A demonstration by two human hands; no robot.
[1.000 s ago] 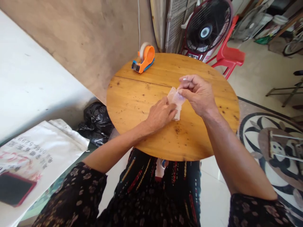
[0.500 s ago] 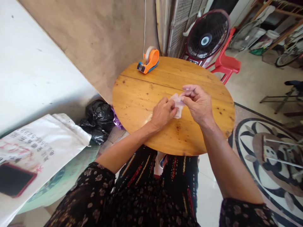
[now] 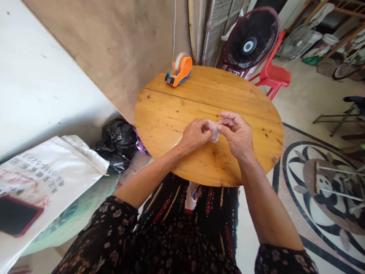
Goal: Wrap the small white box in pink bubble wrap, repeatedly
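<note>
A small, thin whitish translucent piece [image 3: 213, 133], perhaps film or a little bag, is held between my hands above the round wooden table [image 3: 171, 114]. My left hand [image 3: 196, 134] pinches its left side with curled fingers. At its upper right, my right hand [image 3: 237, 133] grips the edge between thumb and index finger, the other fingers loosely bent. An orange and blue tape dispenser [image 3: 180, 71] with a roll of clear tape stands near the table's far left edge.
Behind the table are a dark fan [image 3: 249, 46] and a red plastic chair [image 3: 275, 76]. Black plastic bags [image 3: 118, 142] lie left of the table. A phone [image 3: 18, 215] rests on a white sack [image 3: 76, 163] at the lower left.
The whitish piece shows a smaller, more gathered shape between my fingers. My right hand is slightly lower, and the left fingers have shifted on the piece. The view has tilted slightly.
</note>
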